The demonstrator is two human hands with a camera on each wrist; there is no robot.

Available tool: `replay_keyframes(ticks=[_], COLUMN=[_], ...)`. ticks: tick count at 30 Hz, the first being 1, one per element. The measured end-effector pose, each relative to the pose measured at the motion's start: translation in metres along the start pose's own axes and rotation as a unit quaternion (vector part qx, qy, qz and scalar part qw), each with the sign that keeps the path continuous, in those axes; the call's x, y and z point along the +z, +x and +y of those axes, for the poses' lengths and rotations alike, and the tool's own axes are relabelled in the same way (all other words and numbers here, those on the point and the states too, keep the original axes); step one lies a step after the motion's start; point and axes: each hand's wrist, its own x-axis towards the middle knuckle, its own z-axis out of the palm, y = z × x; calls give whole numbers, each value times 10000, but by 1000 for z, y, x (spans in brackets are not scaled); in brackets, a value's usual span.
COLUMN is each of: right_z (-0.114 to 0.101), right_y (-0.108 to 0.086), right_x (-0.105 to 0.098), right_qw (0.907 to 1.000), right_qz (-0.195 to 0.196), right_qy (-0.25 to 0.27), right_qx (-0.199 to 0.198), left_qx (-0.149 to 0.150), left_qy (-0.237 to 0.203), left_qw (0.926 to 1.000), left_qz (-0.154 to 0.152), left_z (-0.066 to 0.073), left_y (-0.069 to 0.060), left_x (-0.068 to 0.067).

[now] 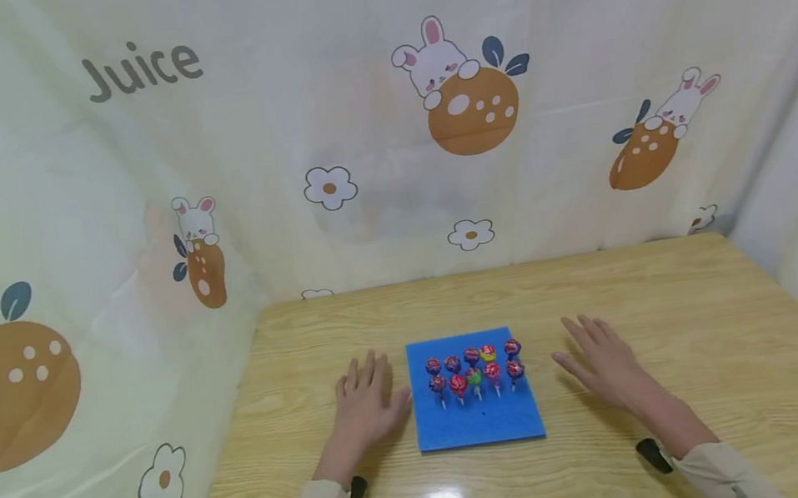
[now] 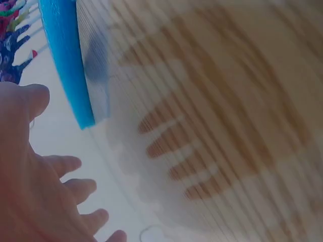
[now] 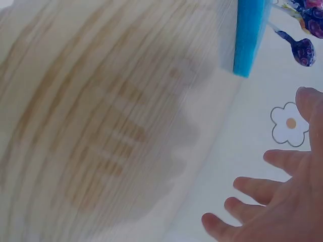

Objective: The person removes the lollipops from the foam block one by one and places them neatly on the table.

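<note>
A blue foam board lies on the wooden table with several wrapped lollipops standing in it in two rows, sticks down. Left of the board is my left hand, palm down with fingers spread, its thumb close to the board's edge. My right hand is to the right, a hand's width off the board, fingers extended. Neither holds anything. Both wrist views show spread fingers, the left hand and right hand, near the board's blue edge.
The wooden table reaches back to a pale curtain printed with rabbits, fruit and flowers, which also hangs along both sides. A bright light reflection shows on the table below the board.
</note>
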Motion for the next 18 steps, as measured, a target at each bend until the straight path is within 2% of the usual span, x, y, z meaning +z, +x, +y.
replay_keyframes(ticks=[5,10,18], right_z=[-6,-14,-28], right_y=[3,4,6], right_x=[3,5,10], right_qw=[9996,9991,9952], right_qz=[151,198,381], right_qy=[-9,-6,271], right_qx=[-242,-382,-861], left_qx=[245,362,373], left_qy=[42,124,79], left_qw=[9997,9992,9988], left_qz=[19,-75,-316], left_z=[7,13,18], left_y=[1,-1,-3], left_x=[3,2,4])
